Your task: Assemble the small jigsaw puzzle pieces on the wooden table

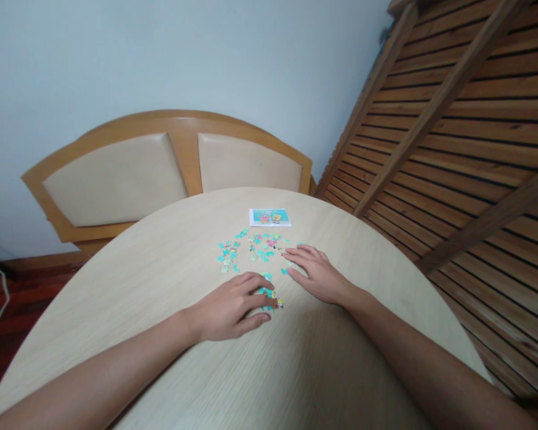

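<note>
My left hand (237, 303) rests on the round table with its fingers apart, lying over a small cluster of joined or overlapping jigsaw pieces (280, 303). Its fingers hide part of that cluster. Farther right, my right hand (314, 272) lies with fingers stretched out, their tips at the edge of the loose pieces (264, 254). A single turquoise piece (284, 271) is beside its thumb. More turquoise, pale and pink pieces (227, 254) are scattered beyond my left hand. Behind them lies a picture card (270, 217) with a pink and a yellow figure on turquoise.
The pale wooden table (161, 257) has a curved edge all round. Against its far side stands a wooden headboard-like panel (183, 122) with cream padding. A slatted wooden structure (452, 137) rises at the right. A white cable (2, 292) hangs at the far left.
</note>
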A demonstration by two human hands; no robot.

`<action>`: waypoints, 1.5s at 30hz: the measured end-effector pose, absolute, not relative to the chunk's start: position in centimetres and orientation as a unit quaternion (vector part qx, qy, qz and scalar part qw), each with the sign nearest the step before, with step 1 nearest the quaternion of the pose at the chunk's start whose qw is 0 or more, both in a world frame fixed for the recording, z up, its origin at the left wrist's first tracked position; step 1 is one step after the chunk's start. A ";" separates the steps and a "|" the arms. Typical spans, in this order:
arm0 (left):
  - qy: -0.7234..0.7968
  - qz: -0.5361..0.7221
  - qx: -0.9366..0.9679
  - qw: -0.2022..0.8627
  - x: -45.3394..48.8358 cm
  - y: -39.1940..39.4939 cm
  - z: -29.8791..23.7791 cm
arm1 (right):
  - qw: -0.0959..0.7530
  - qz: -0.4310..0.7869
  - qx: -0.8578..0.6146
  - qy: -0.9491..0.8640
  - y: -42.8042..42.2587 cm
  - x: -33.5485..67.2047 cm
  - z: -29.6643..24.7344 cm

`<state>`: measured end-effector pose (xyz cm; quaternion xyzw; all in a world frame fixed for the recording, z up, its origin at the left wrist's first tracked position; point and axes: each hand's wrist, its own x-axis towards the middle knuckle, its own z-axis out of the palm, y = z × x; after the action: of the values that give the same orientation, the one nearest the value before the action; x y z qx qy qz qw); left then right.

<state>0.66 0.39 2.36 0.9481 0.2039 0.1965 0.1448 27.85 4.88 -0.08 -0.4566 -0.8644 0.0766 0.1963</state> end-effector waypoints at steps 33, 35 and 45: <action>0.204 0.180 0.950 0.156 0.6 0.5 2.4 | 0.216 0.132 -0.341 -0.905 3.0 27.2 2.0; 0.203 0.181 0.950 0.155 0.5 0.6 2.4 | 0.219 0.136 -0.337 -0.905 3.0 27.1 1.9; 0.200 0.186 0.951 0.145 0.5 0.6 2.2 | 0.227 0.157 -0.345 -0.897 3.0 27.0 1.8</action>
<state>0.47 0.64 2.24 0.9510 0.1999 0.1855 0.1454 27.00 3.02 1.76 -0.3451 -0.8970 0.1575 0.2267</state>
